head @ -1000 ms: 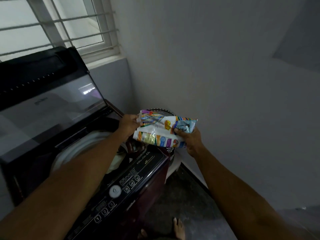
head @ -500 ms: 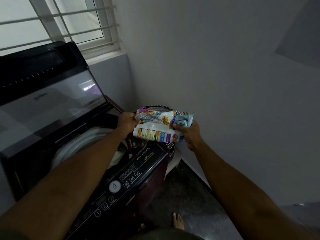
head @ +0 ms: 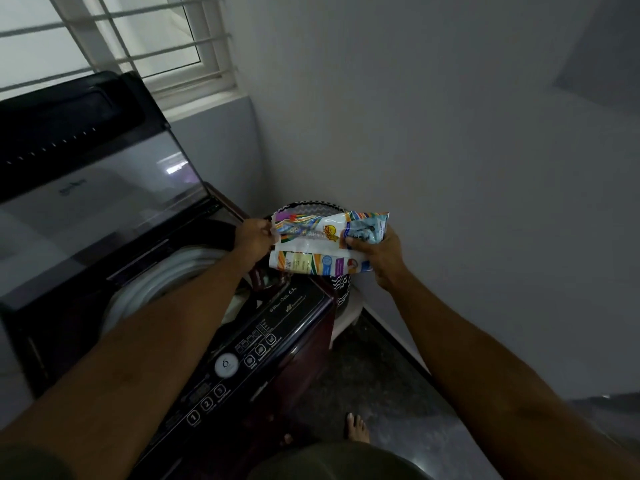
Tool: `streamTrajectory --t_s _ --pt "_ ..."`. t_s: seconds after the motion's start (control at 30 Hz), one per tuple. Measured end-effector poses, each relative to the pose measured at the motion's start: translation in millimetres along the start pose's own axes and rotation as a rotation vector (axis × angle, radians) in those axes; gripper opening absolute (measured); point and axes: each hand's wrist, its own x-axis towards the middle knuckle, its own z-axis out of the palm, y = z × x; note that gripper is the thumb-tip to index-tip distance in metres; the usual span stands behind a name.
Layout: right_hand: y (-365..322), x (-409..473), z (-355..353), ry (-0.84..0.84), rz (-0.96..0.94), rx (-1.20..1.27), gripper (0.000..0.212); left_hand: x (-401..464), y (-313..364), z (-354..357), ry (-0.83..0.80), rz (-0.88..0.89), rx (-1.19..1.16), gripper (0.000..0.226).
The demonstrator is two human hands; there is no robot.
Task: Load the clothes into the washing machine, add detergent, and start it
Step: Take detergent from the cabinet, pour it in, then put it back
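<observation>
A colourful detergent packet is held flat between both hands, above the right rim of a top-loading washing machine. My left hand pinches its left end. My right hand grips its right end, thumb on top. The machine's glass lid stands raised. Below it the white drum ring shows, and light clothes are partly visible inside, mostly hidden by my left forearm. The control panel runs along the front edge.
A black-and-white patterned laundry basket stands in the corner behind the packet, right of the machine. A grey wall closes the right side. A barred window is behind the lid. My bare foot rests on the dark floor.
Both hands and the packet sit slightly higher and closer together in view; the head camera has tilted a little. The grip on the packet is the same.
</observation>
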Motion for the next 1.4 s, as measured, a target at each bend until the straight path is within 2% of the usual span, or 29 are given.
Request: streamTrajectory --t_s 0.23,0.77,1.4 --pt "0.6 10.8 3.5 -0.016 -0.077 -0.097 0.048 -3.4 1.2 -2.6 0.046 -0.042 -0.009 0.022" --pt "6.7 27.3 1.4 -0.004 -0.109 -0.217 0.052 -12.7 4.1 -9.8 0.052 -0.087 0.047 0.035" --pt "13.0 39.6 7.4 -0.027 -0.167 -0.291 0.053 -12.7 -2.6 -15.4 0.076 -0.120 0.018 0.036"
